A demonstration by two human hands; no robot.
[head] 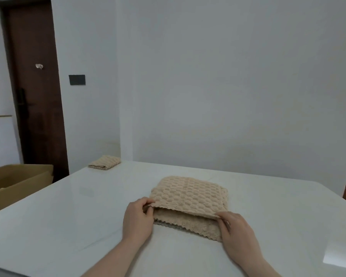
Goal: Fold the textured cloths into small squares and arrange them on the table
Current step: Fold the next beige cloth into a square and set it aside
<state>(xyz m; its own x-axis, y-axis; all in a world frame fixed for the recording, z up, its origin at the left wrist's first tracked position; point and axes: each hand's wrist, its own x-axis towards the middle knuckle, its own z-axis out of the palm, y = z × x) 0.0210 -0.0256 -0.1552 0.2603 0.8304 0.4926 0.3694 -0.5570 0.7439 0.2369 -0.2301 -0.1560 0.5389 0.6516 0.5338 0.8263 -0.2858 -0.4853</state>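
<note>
The cloth [189, 200] lies mid-table [68, 216], half folded; the left hand [137, 218] and right hand [236, 234] each pinch a near corner of its top layer. Uneven pulling could skew the edges, or drag the bottom layer crooked. A folded cloth [104, 162] sits at the far corner.

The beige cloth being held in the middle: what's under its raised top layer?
Under the top layer of the beige cloth, another layer of the same cloth lies on the white table. Left hand and right hand pinch its corners; deeper inside is hidden.
</note>
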